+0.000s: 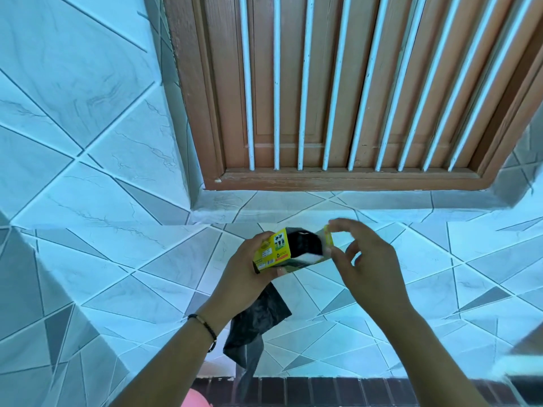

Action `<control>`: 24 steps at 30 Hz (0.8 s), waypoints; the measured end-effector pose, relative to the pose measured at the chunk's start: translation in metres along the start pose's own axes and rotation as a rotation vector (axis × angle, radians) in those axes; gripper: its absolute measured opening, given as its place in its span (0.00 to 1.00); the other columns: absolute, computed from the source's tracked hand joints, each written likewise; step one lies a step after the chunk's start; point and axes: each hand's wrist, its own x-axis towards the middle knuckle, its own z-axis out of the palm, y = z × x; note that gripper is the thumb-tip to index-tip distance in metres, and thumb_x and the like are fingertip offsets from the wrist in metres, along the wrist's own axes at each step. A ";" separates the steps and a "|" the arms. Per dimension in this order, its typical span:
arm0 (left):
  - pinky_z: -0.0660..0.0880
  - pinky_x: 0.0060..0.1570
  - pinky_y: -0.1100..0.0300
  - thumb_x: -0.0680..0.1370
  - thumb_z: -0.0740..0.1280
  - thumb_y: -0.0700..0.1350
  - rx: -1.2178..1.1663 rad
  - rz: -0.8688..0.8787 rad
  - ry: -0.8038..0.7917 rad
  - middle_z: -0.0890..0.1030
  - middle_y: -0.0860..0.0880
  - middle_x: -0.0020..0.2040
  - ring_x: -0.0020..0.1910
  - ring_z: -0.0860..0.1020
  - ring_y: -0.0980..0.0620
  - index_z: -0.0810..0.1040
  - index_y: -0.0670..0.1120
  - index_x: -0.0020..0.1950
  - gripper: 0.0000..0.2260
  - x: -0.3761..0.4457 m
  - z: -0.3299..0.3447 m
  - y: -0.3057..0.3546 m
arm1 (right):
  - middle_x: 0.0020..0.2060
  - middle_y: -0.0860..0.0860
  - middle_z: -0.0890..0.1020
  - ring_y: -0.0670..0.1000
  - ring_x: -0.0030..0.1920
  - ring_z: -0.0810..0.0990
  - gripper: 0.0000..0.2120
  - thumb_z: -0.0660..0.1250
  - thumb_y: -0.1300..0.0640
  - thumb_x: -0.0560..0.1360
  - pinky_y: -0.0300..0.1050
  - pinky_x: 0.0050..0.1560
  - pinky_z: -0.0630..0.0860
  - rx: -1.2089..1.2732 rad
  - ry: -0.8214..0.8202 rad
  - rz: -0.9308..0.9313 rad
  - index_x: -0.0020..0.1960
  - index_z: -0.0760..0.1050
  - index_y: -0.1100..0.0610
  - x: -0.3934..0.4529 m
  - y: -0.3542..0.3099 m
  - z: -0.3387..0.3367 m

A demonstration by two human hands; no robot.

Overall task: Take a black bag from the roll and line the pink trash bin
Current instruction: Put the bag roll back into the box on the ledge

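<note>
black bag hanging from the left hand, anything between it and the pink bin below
Nothing visible does. The black bag hangs from under the yellow box held in the left hand, and its tail drops toward the pink bin, of which only a sliver shows at the bottom edge. The bin's opening is out of view.

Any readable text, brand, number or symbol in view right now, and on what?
None can be read.
Yellow box in the left hand: small print lines, pictograms and a round symbol, all too small and blurred to read.
Black bag, tiles and shutter: no text visible.
</note>
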 end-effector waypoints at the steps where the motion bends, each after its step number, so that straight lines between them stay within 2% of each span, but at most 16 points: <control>1: 0.66 0.50 0.78 0.72 0.72 0.45 0.004 0.000 -0.004 0.73 0.52 0.62 0.57 0.73 0.57 0.66 0.52 0.69 0.28 -0.001 0.001 0.000 | 0.52 0.37 0.78 0.46 0.33 0.76 0.10 0.65 0.57 0.72 0.39 0.33 0.72 -0.012 -0.022 -0.055 0.52 0.78 0.49 -0.002 -0.001 0.003; 3: 0.65 0.49 0.77 0.72 0.71 0.45 0.010 -0.002 -0.013 0.72 0.51 0.62 0.57 0.72 0.57 0.66 0.52 0.70 0.27 -0.003 0.003 -0.001 | 0.55 0.42 0.80 0.43 0.30 0.76 0.10 0.62 0.58 0.73 0.42 0.33 0.75 -0.019 -0.106 -0.126 0.48 0.81 0.51 -0.006 -0.002 0.009; 5: 0.65 0.48 0.79 0.73 0.70 0.45 0.007 -0.016 -0.015 0.72 0.52 0.62 0.56 0.71 0.58 0.65 0.52 0.70 0.27 -0.006 0.003 -0.001 | 0.57 0.42 0.79 0.44 0.33 0.76 0.11 0.61 0.58 0.73 0.44 0.35 0.77 -0.011 -0.166 -0.117 0.50 0.81 0.52 -0.007 -0.003 0.010; 9: 0.64 0.45 0.84 0.73 0.70 0.44 -0.013 -0.022 -0.017 0.70 0.55 0.59 0.56 0.70 0.60 0.64 0.53 0.70 0.28 -0.012 0.002 0.001 | 0.60 0.47 0.76 0.50 0.49 0.74 0.12 0.65 0.54 0.72 0.42 0.40 0.74 -0.102 -0.081 -0.076 0.55 0.79 0.49 -0.004 -0.001 0.006; 12: 0.65 0.49 0.81 0.73 0.70 0.45 0.006 0.014 -0.041 0.70 0.56 0.59 0.57 0.70 0.60 0.65 0.54 0.70 0.27 -0.013 0.005 0.005 | 0.62 0.54 0.74 0.57 0.56 0.71 0.13 0.65 0.55 0.72 0.50 0.43 0.76 -0.238 -0.097 -0.090 0.55 0.80 0.50 -0.002 -0.001 0.015; 14: 0.65 0.51 0.80 0.73 0.70 0.45 0.019 0.030 -0.039 0.71 0.55 0.59 0.58 0.71 0.59 0.65 0.55 0.69 0.27 -0.014 0.006 0.007 | 0.60 0.55 0.76 0.60 0.57 0.72 0.11 0.68 0.58 0.70 0.54 0.43 0.77 -0.288 -0.091 -0.089 0.51 0.81 0.51 -0.001 -0.002 0.019; 16: 0.65 0.52 0.79 0.73 0.70 0.45 0.014 0.032 -0.033 0.71 0.55 0.59 0.58 0.72 0.58 0.65 0.55 0.69 0.27 -0.015 0.008 0.009 | 0.55 0.56 0.79 0.62 0.54 0.75 0.09 0.70 0.60 0.68 0.54 0.41 0.78 -0.302 -0.061 -0.109 0.47 0.82 0.52 0.002 -0.002 0.020; 18: 0.65 0.51 0.79 0.73 0.70 0.44 -0.020 0.019 -0.021 0.70 0.55 0.58 0.57 0.72 0.59 0.65 0.54 0.70 0.27 -0.015 0.010 0.010 | 0.52 0.55 0.81 0.61 0.51 0.77 0.08 0.67 0.59 0.68 0.53 0.40 0.78 -0.274 -0.044 -0.120 0.45 0.83 0.54 0.004 -0.005 0.020; 21: 0.65 0.50 0.81 0.73 0.70 0.44 -0.054 0.003 0.010 0.70 0.55 0.58 0.56 0.71 0.59 0.65 0.53 0.70 0.28 -0.014 0.013 0.012 | 0.59 0.55 0.78 0.60 0.54 0.77 0.13 0.63 0.56 0.71 0.48 0.46 0.76 -0.165 -0.110 -0.104 0.50 0.82 0.56 0.004 -0.006 0.025; 24: 0.65 0.48 0.82 0.73 0.71 0.43 -0.052 0.002 0.025 0.71 0.54 0.57 0.55 0.72 0.60 0.65 0.53 0.70 0.28 -0.012 0.012 0.010 | 0.67 0.51 0.73 0.50 0.62 0.75 0.18 0.57 0.57 0.76 0.41 0.58 0.73 0.066 -0.143 -0.045 0.65 0.74 0.54 -0.003 -0.009 0.026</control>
